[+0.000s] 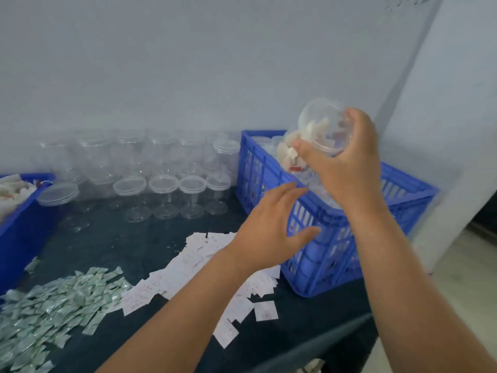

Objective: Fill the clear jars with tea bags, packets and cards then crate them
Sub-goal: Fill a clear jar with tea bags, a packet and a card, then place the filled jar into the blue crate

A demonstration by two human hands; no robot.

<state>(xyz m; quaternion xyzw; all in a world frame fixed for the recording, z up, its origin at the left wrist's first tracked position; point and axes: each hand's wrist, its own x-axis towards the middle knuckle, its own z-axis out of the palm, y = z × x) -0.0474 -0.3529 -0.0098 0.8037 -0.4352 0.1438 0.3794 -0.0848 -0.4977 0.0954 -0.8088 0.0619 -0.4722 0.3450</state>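
Observation:
My right hand [347, 160] grips a clear jar [320, 127] holding white tea bags, tilted on its side above the blue slatted crate [336, 216] at the right. My left hand [271, 227] hovers open, fingers spread, in front of the crate's near wall and holds nothing. Several filled jars lie inside the crate, partly hidden by my right arm. Several empty clear jars with lids [161, 168] stand in rows at the back of the dark table. A heap of silvery green packets [53, 310] lies at the front left, with white cards [201, 267] spread beside it.
A blue bin [18, 232] with tea bags sits at the left edge. A pale wall runs close behind the jars and the crate. The table's front right edge drops to a light floor [462, 278].

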